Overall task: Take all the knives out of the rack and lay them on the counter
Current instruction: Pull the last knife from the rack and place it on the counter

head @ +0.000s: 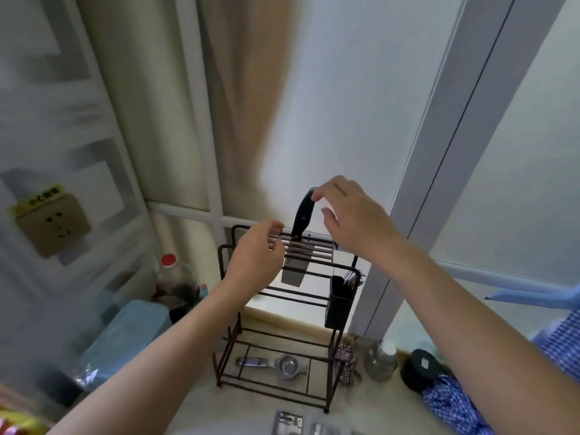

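Desk [194, 409], near edge: pale surface carrying blurred silver packets [290, 421], cut off by the frame. Further in: black wire rack [233, 368]; on its lowest tier a metal squeezer-like tool [276, 365], identity uncertain. Rack, right side: dark utensil holder [340, 304], contents hard to make out. Rack, top rails: one knife [303, 215] seated upright, black handle above, broad blade hanging below the bars. Left hand [254, 255]: fingers curled against the top rail, apparently steadying the frame; a firm grip cannot be confirmed. Right hand [351, 221]: fingers apart, tips touching the handle's upper end, not yet clamped. Handling advice: close fully around the handle, brace the rack, draw straight up so the blade clears the rails. Whether other slots hold knives is unclear. Desk's back edge: red-capped bottle [169, 268], blurred.
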